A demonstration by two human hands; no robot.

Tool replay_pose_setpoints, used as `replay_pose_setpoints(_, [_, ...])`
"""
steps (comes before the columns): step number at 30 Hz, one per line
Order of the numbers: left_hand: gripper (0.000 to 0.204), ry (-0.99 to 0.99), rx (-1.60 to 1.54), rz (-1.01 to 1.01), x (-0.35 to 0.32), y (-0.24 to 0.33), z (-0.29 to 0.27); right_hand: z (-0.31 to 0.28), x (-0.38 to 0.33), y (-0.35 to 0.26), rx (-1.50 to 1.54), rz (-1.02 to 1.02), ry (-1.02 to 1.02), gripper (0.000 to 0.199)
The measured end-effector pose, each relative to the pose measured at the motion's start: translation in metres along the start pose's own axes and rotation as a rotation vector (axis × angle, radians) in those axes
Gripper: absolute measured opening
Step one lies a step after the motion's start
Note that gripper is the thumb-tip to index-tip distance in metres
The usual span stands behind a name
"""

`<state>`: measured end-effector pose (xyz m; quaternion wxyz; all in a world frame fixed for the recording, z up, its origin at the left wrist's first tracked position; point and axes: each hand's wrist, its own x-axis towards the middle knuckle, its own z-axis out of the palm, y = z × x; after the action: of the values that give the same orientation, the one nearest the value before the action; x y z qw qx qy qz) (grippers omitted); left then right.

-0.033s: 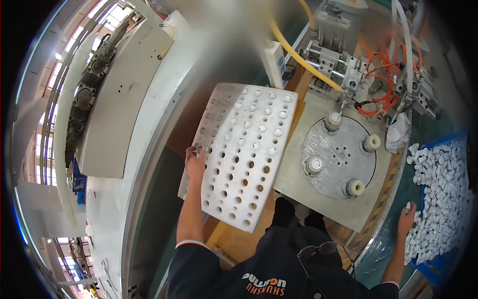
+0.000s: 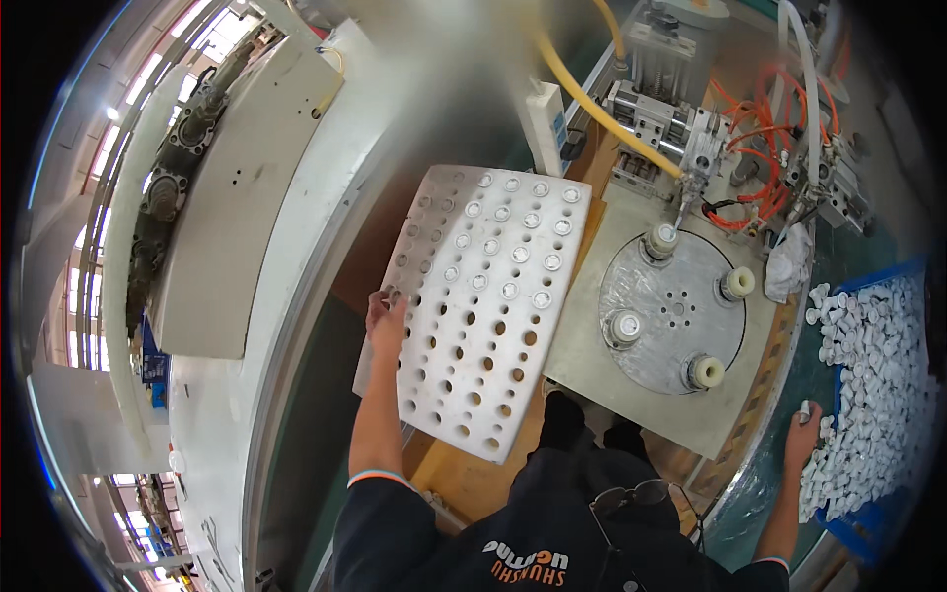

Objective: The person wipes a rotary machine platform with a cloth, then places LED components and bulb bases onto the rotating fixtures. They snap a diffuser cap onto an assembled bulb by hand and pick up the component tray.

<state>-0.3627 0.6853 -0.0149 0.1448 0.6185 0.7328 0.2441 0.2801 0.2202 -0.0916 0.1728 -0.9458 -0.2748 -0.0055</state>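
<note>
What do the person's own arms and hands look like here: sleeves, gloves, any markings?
Both hands, left hand and right hand, are bare, no gloves. Forearms are uncovered. Short dark navy sleeves end in orange-and-white striped cuffs. No watch or rings are visible.

Bright daylight came from windows (image 2: 84,227) at left; blurred smear up top, edges bent and dark

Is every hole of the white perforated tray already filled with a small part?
No: on the white perforated tray only the far rows hold parts, the near rows are empty holes.
</note>
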Motion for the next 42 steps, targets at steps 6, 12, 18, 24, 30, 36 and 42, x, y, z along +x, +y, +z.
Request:
replay_pose_setpoints(6, [0.053, -0.308, 0.159, 0.112, 0.026, -0.061, 0.026, -0.01, -0.057, -0.046, 0.278, 0.096, 0.034, 0.031])
replay_pose_setpoints(12, [0.07, -0.273, 0.393, 0.207, -0.021, -0.062, 0.014, -0.014, -0.064, -0.097, 0.283, -0.013, 0.07, 0.029])
replay_pose_setpoints(18, [0.035, -0.134, -0.06, 0.573, -0.108, 0.024, 0.081, 0.003, -0.071, -0.1, 0.728, 0.304, -0.123, 0.031])
replay_pose_setpoints(24, [0.024, -0.906, -0.4, 0.701, -0.255, 0.255, 0.159, 0.027, -0.059, -0.143, 0.737, -0.059, -0.263, 0.033])
replay_pose_setpoints(30, [0.021, -0.974, -0.484, 0.735, -0.271, 0.271, 0.177, 0.042, -0.041, -0.194, 0.713, -0.4, -0.185, 0.027])
replay_pose_setpoints(36, [0.018, -1.059, -0.52, 0.496, -0.238, 0.238, 0.172, 0.068, -0.05, -0.215, 0.719, -0.324, -0.314, 0.029])
replay_pose_setpoints(42, [0.019, -1.113, -0.513, 0.432, -0.223, 0.226, 0.167, 0.063, -0.069, -0.19, 0.62, -0.326, -0.287, 0.043])
